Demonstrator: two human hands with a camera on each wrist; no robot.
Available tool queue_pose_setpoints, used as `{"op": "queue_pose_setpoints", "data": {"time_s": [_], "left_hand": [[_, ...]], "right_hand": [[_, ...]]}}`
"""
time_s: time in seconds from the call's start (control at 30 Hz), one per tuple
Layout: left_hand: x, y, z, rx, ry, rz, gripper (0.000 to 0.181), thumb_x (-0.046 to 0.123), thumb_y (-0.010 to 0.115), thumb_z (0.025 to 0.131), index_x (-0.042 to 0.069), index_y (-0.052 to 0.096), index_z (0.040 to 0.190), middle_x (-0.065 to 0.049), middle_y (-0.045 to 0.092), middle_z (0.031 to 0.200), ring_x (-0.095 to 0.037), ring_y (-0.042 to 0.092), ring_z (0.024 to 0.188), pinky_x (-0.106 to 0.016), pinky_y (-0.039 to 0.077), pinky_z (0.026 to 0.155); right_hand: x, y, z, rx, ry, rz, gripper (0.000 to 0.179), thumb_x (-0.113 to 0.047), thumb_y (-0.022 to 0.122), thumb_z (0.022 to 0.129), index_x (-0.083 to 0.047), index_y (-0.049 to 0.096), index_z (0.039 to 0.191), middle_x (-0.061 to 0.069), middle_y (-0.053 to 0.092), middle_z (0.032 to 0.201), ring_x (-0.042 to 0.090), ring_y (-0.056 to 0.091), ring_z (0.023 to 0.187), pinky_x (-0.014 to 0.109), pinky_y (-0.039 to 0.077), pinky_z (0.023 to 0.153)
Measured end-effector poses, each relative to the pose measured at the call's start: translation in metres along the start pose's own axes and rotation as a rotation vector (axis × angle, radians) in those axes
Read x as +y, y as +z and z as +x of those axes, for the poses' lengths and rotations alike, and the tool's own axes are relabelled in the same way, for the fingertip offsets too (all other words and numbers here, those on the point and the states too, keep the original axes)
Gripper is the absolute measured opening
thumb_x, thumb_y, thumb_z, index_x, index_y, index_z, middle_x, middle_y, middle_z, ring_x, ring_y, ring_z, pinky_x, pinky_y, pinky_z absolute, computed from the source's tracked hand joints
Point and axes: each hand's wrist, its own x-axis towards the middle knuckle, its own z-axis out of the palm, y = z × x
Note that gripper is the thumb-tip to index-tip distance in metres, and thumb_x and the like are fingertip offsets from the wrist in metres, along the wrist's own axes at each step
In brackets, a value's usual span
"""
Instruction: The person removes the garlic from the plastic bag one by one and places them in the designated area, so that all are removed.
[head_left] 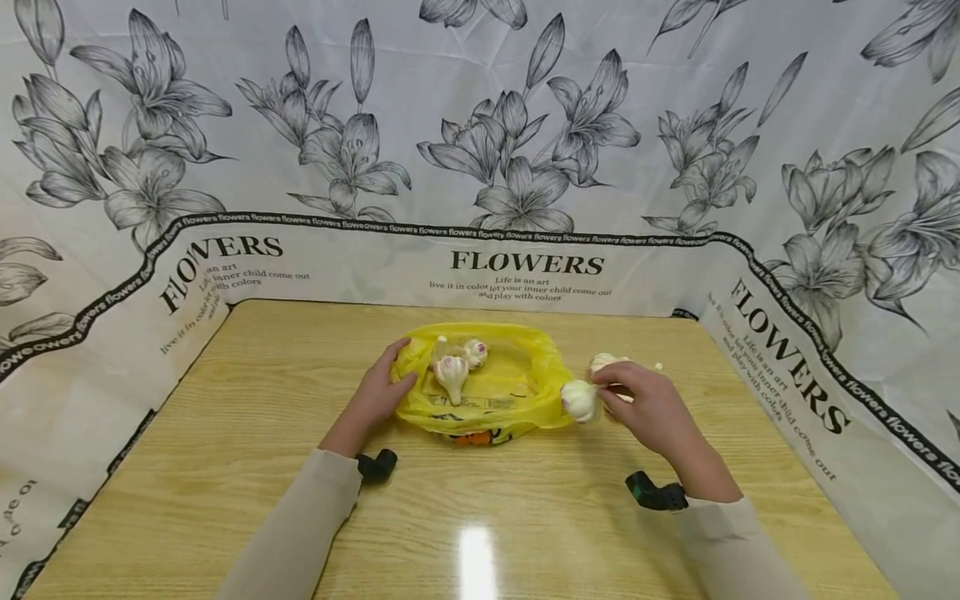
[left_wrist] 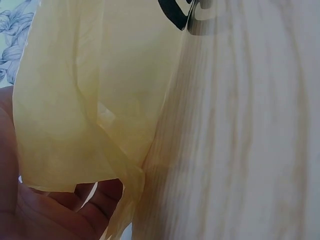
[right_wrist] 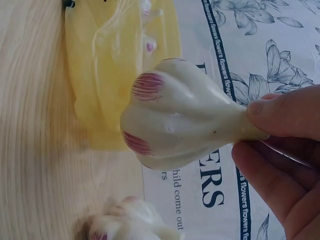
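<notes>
A yellow plastic bag (head_left: 517,408) lies with its mouth spread wide on the table. Inside it, toward the left, sit a few garlic bulbs (head_left: 452,373) with purple streaks. My left hand (head_left: 381,387) grips the bag's left edge, its thumb over the rim; in the left wrist view the yellow film (left_wrist: 75,125) hides part of the fingers. Between thumb and fingertips, my right hand (right_wrist: 290,150) pinches a garlic bulb (right_wrist: 175,115) by its stem. That bulb is at the bag's right edge in the head view; I cannot tell whether they touch.
Another garlic bulb (head_left: 606,362) lies on the table behind the right hand, partly hidden, with a small pale piece (head_left: 658,367) near it. The wooden table (head_left: 420,508) is bordered at the back and sides by a flower-printed cloth (head_left: 360,275).
</notes>
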Motion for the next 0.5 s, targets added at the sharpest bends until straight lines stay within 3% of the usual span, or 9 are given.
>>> {"op": "queue_pose_setpoints", "data": {"time_s": [0.5], "left_hand": [[-0.002, -0.001, 0.001, -0.002, -0.001, -0.004, 0.063, 0.031, 0.053, 0.098, 0.032, 0.023, 0.153, -0.009, 0.028, 0.159, -0.032, 0.028, 0.146, -0.053, 0.028, 0.116]], "right_hand": [[0.020, -0.008, -0.017, 0.020, 0.002, -0.069, 0.019, 0.001, 0.076, 0.078, -0.007, 0.072, 0.095, 0.008, 0.071, 0.100, 0.021, 0.070, 0.080, 0.034, 0.058, 0.070]]}}
